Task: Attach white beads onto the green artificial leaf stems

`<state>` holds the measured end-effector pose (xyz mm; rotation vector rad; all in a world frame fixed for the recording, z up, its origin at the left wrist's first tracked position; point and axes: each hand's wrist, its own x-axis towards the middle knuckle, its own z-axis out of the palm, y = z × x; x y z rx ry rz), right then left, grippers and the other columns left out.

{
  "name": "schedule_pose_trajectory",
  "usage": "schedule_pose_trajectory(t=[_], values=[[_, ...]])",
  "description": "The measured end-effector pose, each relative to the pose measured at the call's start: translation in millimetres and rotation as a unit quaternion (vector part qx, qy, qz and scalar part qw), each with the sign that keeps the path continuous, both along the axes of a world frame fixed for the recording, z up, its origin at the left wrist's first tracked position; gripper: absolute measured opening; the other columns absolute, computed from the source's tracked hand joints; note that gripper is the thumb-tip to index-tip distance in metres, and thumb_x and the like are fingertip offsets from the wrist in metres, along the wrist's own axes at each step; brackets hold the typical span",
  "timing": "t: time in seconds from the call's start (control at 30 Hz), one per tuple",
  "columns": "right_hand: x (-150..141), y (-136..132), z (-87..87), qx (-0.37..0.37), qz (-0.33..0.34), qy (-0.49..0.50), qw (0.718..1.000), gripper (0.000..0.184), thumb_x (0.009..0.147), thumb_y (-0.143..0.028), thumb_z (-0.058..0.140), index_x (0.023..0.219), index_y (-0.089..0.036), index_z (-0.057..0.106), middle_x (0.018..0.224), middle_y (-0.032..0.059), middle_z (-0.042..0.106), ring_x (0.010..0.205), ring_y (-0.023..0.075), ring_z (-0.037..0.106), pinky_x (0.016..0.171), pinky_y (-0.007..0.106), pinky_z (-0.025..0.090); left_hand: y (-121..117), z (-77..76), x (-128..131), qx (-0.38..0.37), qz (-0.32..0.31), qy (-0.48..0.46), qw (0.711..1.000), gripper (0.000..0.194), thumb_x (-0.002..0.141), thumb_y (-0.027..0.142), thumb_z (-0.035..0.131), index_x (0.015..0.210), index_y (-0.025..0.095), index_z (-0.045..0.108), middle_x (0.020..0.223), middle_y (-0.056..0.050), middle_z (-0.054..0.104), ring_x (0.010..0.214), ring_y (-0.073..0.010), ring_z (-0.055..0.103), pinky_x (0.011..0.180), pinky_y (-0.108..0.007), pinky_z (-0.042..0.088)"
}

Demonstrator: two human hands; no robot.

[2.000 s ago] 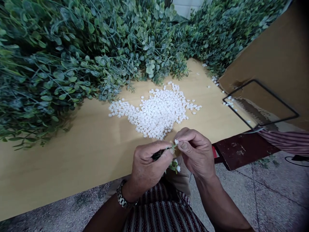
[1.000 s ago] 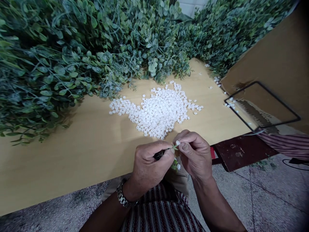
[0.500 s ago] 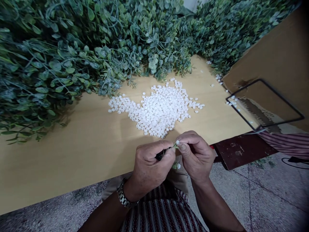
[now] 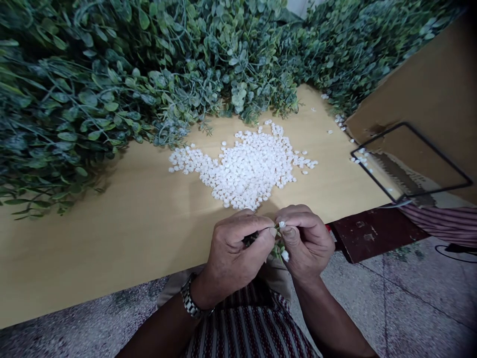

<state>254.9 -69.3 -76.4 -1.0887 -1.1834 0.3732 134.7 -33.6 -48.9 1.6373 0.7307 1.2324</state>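
Observation:
My left hand (image 4: pixel 233 251), with a metal watch at the wrist, is closed around a small green sprig (image 4: pixel 278 248) at the near edge of the table. Thumb and forefinger of my right hand (image 4: pixel 307 241) pinch a tiny white bud (image 4: pixel 282 224) at the sprig's tip. Another white bud (image 4: pixel 285 256) hangs lower on the same sprig between the hands. Just beyond my hands, a pile of several small white buds (image 4: pixel 246 166) lies on the tan tabletop (image 4: pixel 112 233).
A thick bank of artificial green foliage (image 4: pixel 112 74) covers the back and left of the table. A brown cardboard box (image 4: pixel 428 89) with a black wire frame (image 4: pixel 410 161) stands at the right. A dark red bench (image 4: pixel 372 231) sits below it.
Both hands have shifted slightly right and closer together. The sprig has turned in my left hand, so the lower bud now hangs nearer my right hand.

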Motion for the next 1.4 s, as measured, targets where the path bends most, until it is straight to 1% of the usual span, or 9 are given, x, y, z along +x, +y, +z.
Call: schedule_pose_trajectory(t=[0.07,0.17,0.33,0.5,0.63,0.8,1.0,1.13,1.4], values=[[0.2,0.2,0.0,0.008,0.001,-0.012,1.0,0.006,0.082,-0.018,0.06,0.081,-0.023,0.064,0.068,-0.0001,0.059,0.066,0.0152,0.057,0.059,0.03,0.047,0.9,0.1,0.9,0.001,0.01,0.002,1.0,0.016,0.071,0.003,0.058,0.066,0.014,0.067,0.057,-0.001,0.06,0.055,-0.0109,0.054,0.052,-0.022,0.046],[-0.2,0.4,-1.3,0.02,0.006,-0.017,1.0,0.009,0.082,-0.016,0.06,0.083,-0.023,0.065,0.07,0.0002,0.06,0.067,0.0155,0.058,0.06,0.032,0.049,1.2,1.0,-0.3,-0.024,0.016,0.013,0.999,0.014,0.071,0.004,0.058,0.067,0.015,0.067,0.061,-0.001,0.06,0.057,-0.0107,0.054,0.053,-0.021,0.046],[-1.8,-0.2,-5.3,0.045,0.001,-0.038,0.998,0.015,0.08,-0.012,0.061,0.089,-0.024,0.066,0.072,0.0005,0.062,0.068,0.016,0.059,0.06,0.033,0.05,1.2,2.9,-3.5,-0.039,0.012,0.021,0.999,0.014,0.072,0.005,0.054,0.065,0.015,0.06,0.06,0.0,0.055,0.056,-0.0098,0.052,0.054,-0.021,0.044],[-2.0,-1.5,-7.0,0.039,-0.009,-0.067,0.997,0.018,0.079,-0.012,0.062,0.09,-0.026,0.066,0.072,0.0001,0.064,0.068,0.0168,0.06,0.058,0.034,0.051,0.8,2.5,-4.2,-0.046,0.017,0.032,0.998,0.014,0.072,0.005,0.052,0.064,0.016,0.057,0.061,0.0,0.055,0.056,-0.0098,0.051,0.054,-0.021,0.044],[-1.3,-2.8,-6.9,0.028,-0.001,-0.071,0.997,0.02,0.078,-0.01,0.062,0.09,-0.026,0.066,0.073,0.0002,0.064,0.07,0.0167,0.06,0.059,0.034,0.051,0.6,0.8,-4.4,-0.052,0.014,0.031,0.998,0.014,0.073,0.005,0.052,0.065,0.016,0.057,0.061,0.0,0.055,0.057,-0.0101,0.051,0.054,-0.021,0.043],[-1.4,-2.3,-5.5,0.03,0.018,-0.07,0.997,0.02,0.078,-0.009,0.062,0.09,-0.024,0.066,0.073,0.0005,0.064,0.069,0.0163,0.06,0.06,0.034,0.051,1.5,0.7,-5.2,-0.04,0.004,0.021,0.999,0.015,0.073,0.004,0.052,0.065,0.015,0.057,0.061,0.0,0.054,0.057,-0.01,0.05,0.055,-0.021,0.043],[-2.2,-0.7,-6.1,0.043,0.003,-0.098,0.994,0.02,0.077,-0.009,0.063,0.09,-0.025,0.066,0.073,0.0012,0.065,0.068,0.0171,0.061,0.057,0.034,0.052,1.4,1.6,-6.9,-0.032,0.009,0.032,0.999,0.016,0.074,0.005,0.052,0.064,0.015,0.057,0.061,0.0,0.054,0.057,-0.0101,0.051,0.054,-0.021,0.043],[-2.0,-0.9,-6.8,0.046,0.007,-0.119,0.992,0.021,0.078,-0.01,0.063,0.092,-0.025,0.066,0.074,0.001,0.065,0.067,0.0167,0.061,0.057,0.034,0.052,0.4,1.1,-6.9,-0.028,0.009,0.037,0.999,0.017,0.075,0.004,0.052,0.063,0.015,0.057,0.06,0.0,0.054,0.057,-0.0101,0.05,0.054,-0.021,0.043],[-1.5,-0.9,-4.1,0.082,0.028,-0.154,0.984,0.035,0.074,-0.001,0.062,0.101,-0.023,0.065,0.08,0.0036,0.064,0.07,0.0172,0.061,0.058,0.034,0.051,3.0,-1.8,-6.9,-0.001,0.001,0.049,0.999,0.015,0.076,0.004,0.053,0.066,0.014,0.058,0.061,0.0,0.055,0.058,-0.0106,0.051,0.056,-0.022,0.043]])
